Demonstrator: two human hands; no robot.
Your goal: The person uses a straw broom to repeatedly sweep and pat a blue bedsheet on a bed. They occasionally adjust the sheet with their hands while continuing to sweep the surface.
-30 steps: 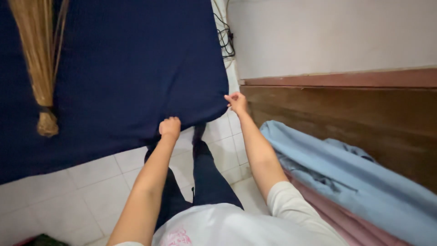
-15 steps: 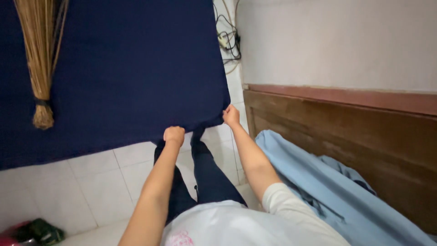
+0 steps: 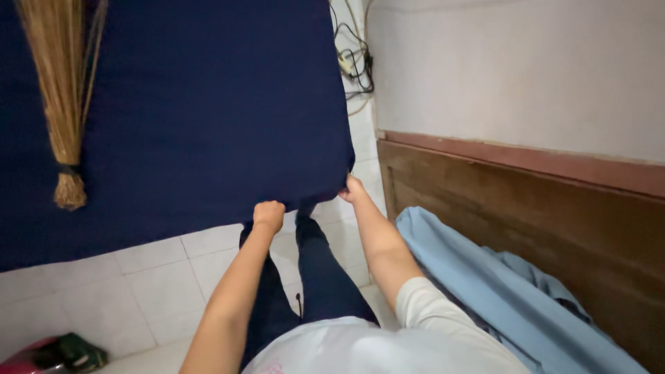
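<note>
Both hands [image 3: 268, 215] [image 3: 352, 188] outstretched, clenched

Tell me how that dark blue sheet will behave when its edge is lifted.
The dark blue sheet is probably floppy: its edge bunches where the left hand and right hand pinch it. It seems light, since fingertips alone hold it. The straw broom lying on it may slide if the cloth tilts.

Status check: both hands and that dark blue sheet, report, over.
Left hand fisted on the near edge of the navy sheet. Right hand gripping its corner. Straw broom lying on the sheet, far left. Light blue cloth bunched at right.
</note>
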